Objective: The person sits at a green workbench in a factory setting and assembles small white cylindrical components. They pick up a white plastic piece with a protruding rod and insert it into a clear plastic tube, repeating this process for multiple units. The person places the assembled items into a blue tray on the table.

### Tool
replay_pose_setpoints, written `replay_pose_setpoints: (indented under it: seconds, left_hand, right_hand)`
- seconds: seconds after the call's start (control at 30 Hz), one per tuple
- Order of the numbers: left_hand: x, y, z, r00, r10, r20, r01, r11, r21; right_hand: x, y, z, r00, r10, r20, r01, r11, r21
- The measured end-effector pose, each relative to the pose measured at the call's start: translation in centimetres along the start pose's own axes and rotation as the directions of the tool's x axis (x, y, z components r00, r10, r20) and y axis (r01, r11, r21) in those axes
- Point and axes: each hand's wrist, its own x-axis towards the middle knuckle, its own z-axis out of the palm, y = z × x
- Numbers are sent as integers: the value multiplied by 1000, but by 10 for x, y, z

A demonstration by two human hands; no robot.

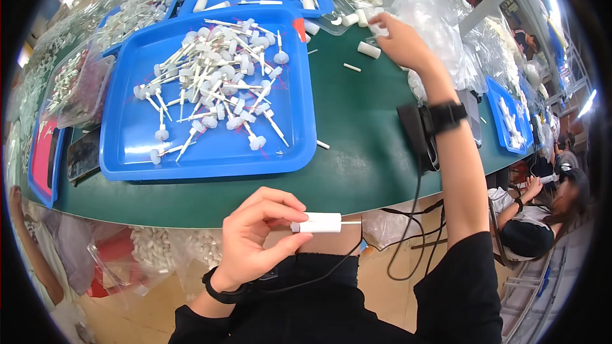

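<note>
Near the table's front edge, my left hand (258, 239) pinches a white cylinder (320, 222) between thumb and fingers. The cylinder lies level, with a thin white rod sticking out of its right end and a small pale piece at its left end, partly hidden by the fingers. Farther off to the right, my right hand (403, 41) reaches over the table, its fingers bent and apart. Close below its fingertips a loose white cylinder (368, 50) lies on the green surface, and more of them sit just beyond. No held thing shows in that hand.
A large blue tray (210, 169) holds a heap of white rods with round pale caps. Behind it, another blue tray (327, 1) carries white cylinders. Clear plastic bags (440, 19) crowd the far right. A black device with a cable (417, 137) stands beside my right forearm. Other people sit at right.
</note>
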Motion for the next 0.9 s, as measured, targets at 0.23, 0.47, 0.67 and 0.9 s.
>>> replay_pose_setpoints:
  seconds: [0.23,0.47,0.67,0.9]
  left_hand:
    - [-5,6,5,978,-21,-208,-4,993,-116]
    - [-14,3,-3,965,46,-260,-69,995,-78]
    - [-17,5,10,970,128,-206,-139,990,-39]
    - [-26,12,17,957,224,-184,-216,974,65]
  right_hand:
    - [0,-16,4,956,158,-248,-233,922,-308]
    - [-171,-155,-34,998,-7,-68,51,745,665]
    - [-230,-151,-27,981,83,-174,77,659,748]
    - [-233,-152,-35,950,-131,-283,281,754,594]
